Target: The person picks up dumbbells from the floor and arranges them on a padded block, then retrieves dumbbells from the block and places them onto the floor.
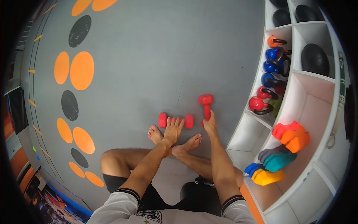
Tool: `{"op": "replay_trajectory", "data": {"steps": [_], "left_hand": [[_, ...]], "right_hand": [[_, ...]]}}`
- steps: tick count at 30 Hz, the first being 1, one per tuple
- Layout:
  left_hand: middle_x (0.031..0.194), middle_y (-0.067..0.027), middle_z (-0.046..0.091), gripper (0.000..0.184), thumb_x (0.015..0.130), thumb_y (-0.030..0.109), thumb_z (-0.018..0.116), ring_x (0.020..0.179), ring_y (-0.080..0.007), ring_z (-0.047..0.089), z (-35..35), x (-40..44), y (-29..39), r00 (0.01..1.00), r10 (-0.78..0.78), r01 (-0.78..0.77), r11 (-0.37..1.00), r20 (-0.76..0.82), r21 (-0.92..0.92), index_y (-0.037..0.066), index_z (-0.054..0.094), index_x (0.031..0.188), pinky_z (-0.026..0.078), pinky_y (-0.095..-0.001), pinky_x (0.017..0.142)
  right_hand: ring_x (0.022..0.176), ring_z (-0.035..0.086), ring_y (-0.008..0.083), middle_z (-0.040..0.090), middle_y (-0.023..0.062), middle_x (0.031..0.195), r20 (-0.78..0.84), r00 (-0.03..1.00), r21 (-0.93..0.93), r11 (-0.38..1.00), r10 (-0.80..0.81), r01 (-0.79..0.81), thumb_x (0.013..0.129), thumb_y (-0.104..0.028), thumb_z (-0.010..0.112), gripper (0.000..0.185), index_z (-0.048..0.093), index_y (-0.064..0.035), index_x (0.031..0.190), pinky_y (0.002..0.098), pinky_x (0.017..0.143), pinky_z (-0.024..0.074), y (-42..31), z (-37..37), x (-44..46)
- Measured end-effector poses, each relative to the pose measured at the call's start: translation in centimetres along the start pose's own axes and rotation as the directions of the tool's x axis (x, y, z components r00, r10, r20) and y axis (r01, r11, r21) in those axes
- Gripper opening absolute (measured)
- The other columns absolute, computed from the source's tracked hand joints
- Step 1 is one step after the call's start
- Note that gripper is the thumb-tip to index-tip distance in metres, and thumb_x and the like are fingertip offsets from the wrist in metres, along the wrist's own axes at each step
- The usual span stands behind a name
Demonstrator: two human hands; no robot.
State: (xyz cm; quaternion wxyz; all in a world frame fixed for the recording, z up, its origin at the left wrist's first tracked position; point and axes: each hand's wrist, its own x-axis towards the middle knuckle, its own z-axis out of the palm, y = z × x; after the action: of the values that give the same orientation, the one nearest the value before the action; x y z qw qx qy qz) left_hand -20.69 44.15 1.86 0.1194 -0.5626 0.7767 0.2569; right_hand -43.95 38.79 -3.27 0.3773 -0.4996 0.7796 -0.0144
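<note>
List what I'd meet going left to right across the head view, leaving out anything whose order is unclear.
Largest whole orange floor oval → red dumbbell under the left hand → second red dumbbell at the right hand → nearest red kettlebell → nearest black ball.

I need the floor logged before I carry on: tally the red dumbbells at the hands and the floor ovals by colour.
Red dumbbells: 2
Orange ovals: 8
Dark ovals: 3
Total: 13
</note>
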Motion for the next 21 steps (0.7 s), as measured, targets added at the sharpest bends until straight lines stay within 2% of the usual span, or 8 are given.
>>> {"op": "replay_trajectory", "data": {"steps": [2, 5, 9, 12, 15, 16, 19, 21], "left_hand": [[0.136, -0.0133, 0.051, 0.063, 0.088, 0.016, 0.06, 0.13, -0.0297, 0.046, 3.2, 2.2, -0.5, 0.999, -0.019, 0.018, 0.999, 0.037, 0.034, 0.013, 0.039, 0.147, 0.031, -0.0588, 0.109], [0.123, -0.0095, 0.055, 0.052, 0.09, 0.017, 0.058, 0.119, -0.0269, 0.052, 5.8, 4.1, -0.5, 0.991, -0.032, 0.028, 0.999, 0.126, 0.039, 0.014, 0.044, 0.141, 0.037, -0.0568, 0.102], [0.111, -0.0052, 0.057, 0.04, 0.092, 0.022, 0.056, 0.106, -0.024, 0.057, 6.4, 5.6, -0.7, 0.968, -0.024, 0.016, 0.999, 0.251, 0.033, 0.016, 0.049, 0.131, 0.042, -0.0544, 0.092], [0.111, -0.0055, 0.057, 0.036, 0.093, 0.023, 0.055, 0.108, -0.0251, 0.057, 7.6, 5.7, -0.7, 0.981, -0.034, 0.027, 0.999, 0.193, 0.042, 0.016, 0.05, 0.128, 0.042, -0.0558, 0.093], [0.11, -0.0053, 0.058, 0.032, 0.094, 0.022, 0.053, 0.11, -0.0259, 0.057, 8.5, 5.6, -0.9, 0.994, -0.022, 0.021, 1.0, 0.111, 0.009, 0.016, 0.051, 0.125, 0.041, -0.0584, 0.094], [0.111, -0.0056, 0.059, 0.03, 0.095, 0.022, 0.052, 0.111, -0.0271, 0.058, 8.0, 5.5, -0.9, 0.993, -0.013, 0.01, 1.0, 0.118, 0.022, 0.016, 0.051, 0.124, 0.04, -0.0609, 0.095], [0.117, -0.0064, 0.06, 0.03, 0.095, 0.021, 0.051, 0.113, -0.0278, 0.058, 6.4, 5.8, -1.2, 0.975, -0.021, 0.03, 0.999, 0.219, -0.037, 0.018, 0.051, 0.125, 0.04, -0.0627, 0.096], [0.116, -0.0054, 0.064, 0.029, 0.094, 0.02, 0.054, 0.11, -0.0278, 0.062, 5.9, 6.3, -1.5, 0.976, -0.046, 0.062, 0.996, 0.212, -0.068, 0.021, 0.054, 0.123, 0.042, -0.0585, 0.095]], "right_hand": [[0.129, 0.049, 0.0355, 0.051, 0.0209, 0.137, -0.05, 0.997, -0.188, 0.981, -0.064, 0.053, 0.081, -0.01, 0.069, 0.076, 0.032, -0.0065, 0.147, 0.0477, 0.106, 0.0404, -0.5, 1.6, 2.0], [0.128, 0.048, 0.0366, 0.052, 0.0209, 0.135, 0.012, 1.0, -0.261, 0.965, 0.014, -0.01, 0.081, -0.013, 0.071, 0.077, 0.029, -0.0063, 0.145, 0.0511, 0.103, 0.0409, -0.8, 2.4, 4.2], [0.11, 0.059, 0.0407, 0.061, 0.0232, 0.119, 0.096, 0.993, -0.016, 0.998, 0.07, -0.068, 0.079, -0.011, 0.071, 0.07, 0.036, -0.0074, 0.14, 0.0498, 0.094, 0.0467, -0.1, 1.9, 5.8], [0.086, 0.066, 0.0318, 0.067, 0.0159, 0.1, 0.064, 0.995, 0.117, 0.99, 0.073, -0.08, 0.074, -0.007, 0.071, 0.055, 0.05, -0.0086, 0.124, 0.0449, 0.077, 0.0526, 0.8, 2.2, 6.6], [0.063, 0.062, 0.0206, 0.064, 0.0075, 0.079, 0.182, 0.971, 0.254, 0.947, 0.153, -0.196, 0.07, -0.002, 0.069, 0.039, 0.059, -0.0083, 0.107, 0.0363, 0.058, 0.0503, 0.2, 1.2, 6.4], [0.049, 0.054, 0.0137, 0.057, 0.0031, 0.065, 0.231, 0.953, 0.414, 0.867, 0.196, -0.278, 0.068, 0.002, 0.065, 0.027, 0.06, -0.0069, 0.094, 0.0309, 0.046, 0.0429, -2.7, -0.7, 4.5], [0.05, 0.054, 0.0134, 0.057, 0.0034, 0.065, 0.326, 0.924, 0.632, 0.681, 0.2, -0.37, 0.072, 0.001, 0.069, 0.02, 0.058, -0.0052, 0.088, 0.0301, 0.046, 0.0419, -3.6, -1.9, 0.1], [0.05, 0.054, 0.0128, 0.056, 0.0036, 0.065, 0.34, 0.929, 0.643, 0.684, 0.148, -0.345, 0.077, -0.002, 0.072, 0.019, 0.055, -0.0051, 0.087, 0.0297, 0.046, 0.0423, -6.3, -4.2, -3.2]]}}
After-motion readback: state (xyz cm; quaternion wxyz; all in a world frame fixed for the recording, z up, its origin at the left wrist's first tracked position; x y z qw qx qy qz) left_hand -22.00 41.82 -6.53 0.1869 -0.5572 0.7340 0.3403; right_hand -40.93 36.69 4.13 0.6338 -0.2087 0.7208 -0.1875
